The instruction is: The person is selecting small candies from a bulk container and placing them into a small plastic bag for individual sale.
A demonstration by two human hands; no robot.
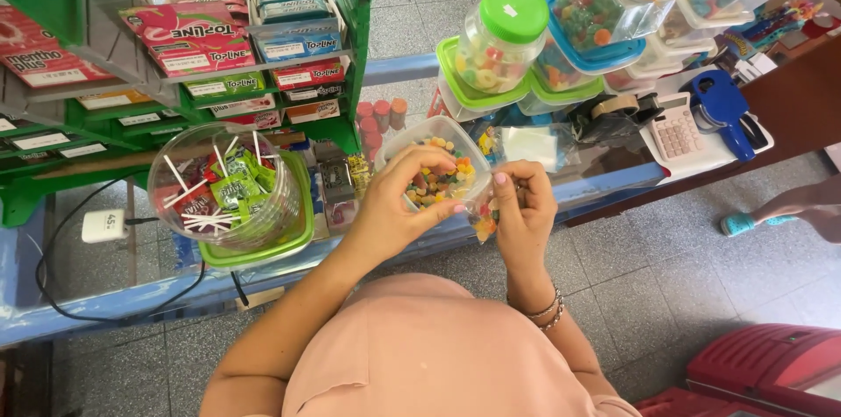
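Observation:
My left hand pinches the top edge of a small clear plastic bag that has several coloured candies in it. My right hand grips the same bag from the right side, fingers curled around it. Both hands hover just in front of an open clear tub of mixed gummy candies that stands on the glass counter. Bracelets sit on my right wrist.
A tilted clear jar of lollipops lies on a green lid at the left. Behind it stands a green rack of gum packs. Candy jars, a tape dispenser, a calculator and a blue price gun fill the right. Another person's foot shows at the far right.

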